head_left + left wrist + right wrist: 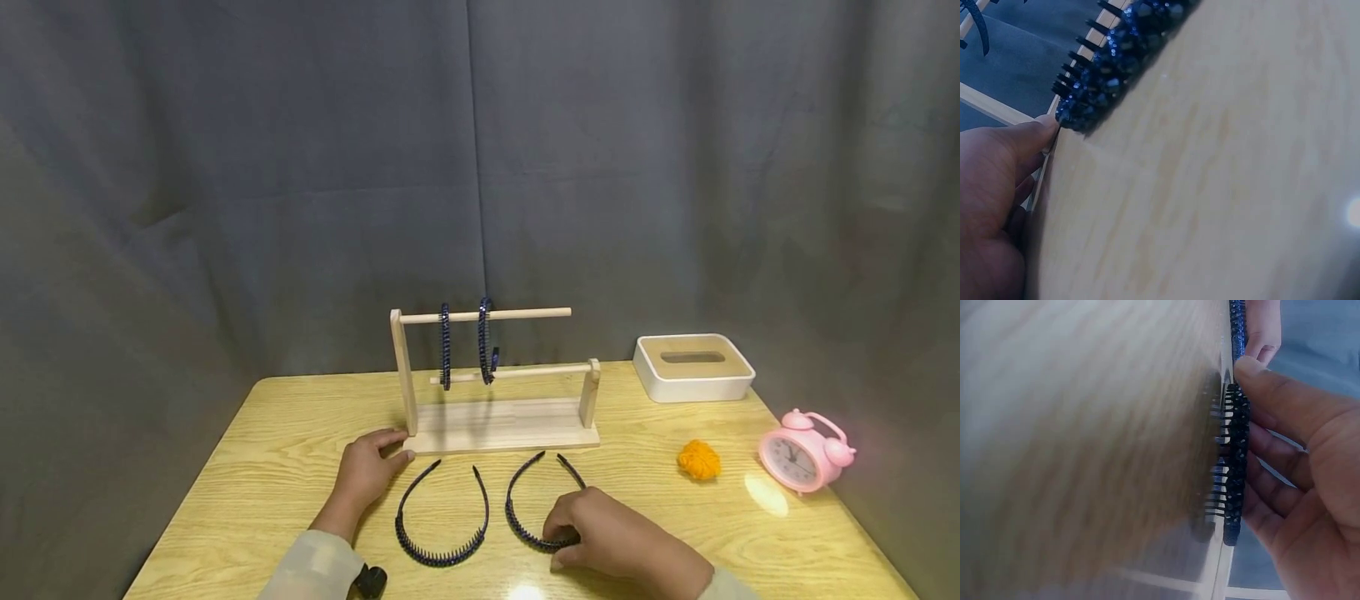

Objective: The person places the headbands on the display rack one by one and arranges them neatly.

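Observation:
At the left end of a wooden two-bar stand [502, 427], my left hand [365, 471] holds the base's corner, thumb in front. My right hand [603, 533] has its fingers curled at the right part of a dark toothed headband [512, 510], which lies on the table in the head view. The right wrist view shows this headband [1235, 469] against the fingers, with the thumb near its end. A second headband [441, 559] lies between the hands, ends pointing toward the stand. Two more headbands [446, 350] [484, 346] hang from the upper bar.
A white tissue box [697, 388] with a wooden lid stands at the back right. Nearer are an orange yarn ball [699, 460] and a pink alarm clock [802, 458] by the table's right edge. A dark grey curtain [300, 208] hangs behind the table [285, 450].

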The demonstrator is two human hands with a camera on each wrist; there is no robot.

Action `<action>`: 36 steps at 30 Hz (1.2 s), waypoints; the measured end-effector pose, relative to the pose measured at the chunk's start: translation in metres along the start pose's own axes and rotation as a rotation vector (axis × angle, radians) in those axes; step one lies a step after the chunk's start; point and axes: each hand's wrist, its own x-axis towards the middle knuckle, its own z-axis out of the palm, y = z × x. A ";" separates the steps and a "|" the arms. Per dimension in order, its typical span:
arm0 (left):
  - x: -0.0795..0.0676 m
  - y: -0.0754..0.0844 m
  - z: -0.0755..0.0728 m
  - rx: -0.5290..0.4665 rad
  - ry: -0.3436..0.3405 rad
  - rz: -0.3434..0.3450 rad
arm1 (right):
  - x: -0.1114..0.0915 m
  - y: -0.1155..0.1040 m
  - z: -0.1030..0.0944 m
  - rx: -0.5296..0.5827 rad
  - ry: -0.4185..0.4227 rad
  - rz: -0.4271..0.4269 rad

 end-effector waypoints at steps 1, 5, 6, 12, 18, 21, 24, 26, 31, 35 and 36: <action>0.000 0.000 0.000 -0.001 -0.001 0.000 | 0.000 0.000 0.001 -0.002 -0.003 0.003; 0.000 0.000 0.000 0.000 -0.001 -0.006 | 0.003 0.002 0.004 -0.010 -0.014 0.010; 0.000 0.000 0.000 0.000 0.000 -0.007 | 0.004 0.002 0.005 -0.013 -0.017 0.015; -0.001 0.000 -0.001 0.001 0.003 -0.003 | 0.007 0.003 0.011 -0.031 -0.016 0.037; -0.002 0.001 0.000 -0.010 0.005 -0.002 | 0.002 0.000 0.009 -0.047 0.007 0.008; -0.001 0.002 0.000 -0.010 0.005 -0.002 | -0.005 -0.003 0.005 -0.019 0.031 -0.011; -0.001 0.002 0.001 -0.007 0.004 0.003 | -0.013 -0.005 0.001 -0.014 0.082 -0.031; -0.001 0.002 0.000 -0.006 0.004 0.004 | -0.018 -0.005 -0.003 -0.026 0.132 -0.034; -0.001 0.002 0.000 -0.006 0.005 0.001 | -0.028 -0.006 -0.015 0.015 0.292 0.018; -0.002 0.002 -0.001 -0.010 0.001 -0.005 | -0.037 -0.004 -0.028 0.146 0.408 0.129; -0.002 0.002 -0.001 -0.012 -0.001 -0.008 | -0.039 -0.003 -0.032 0.194 0.431 0.160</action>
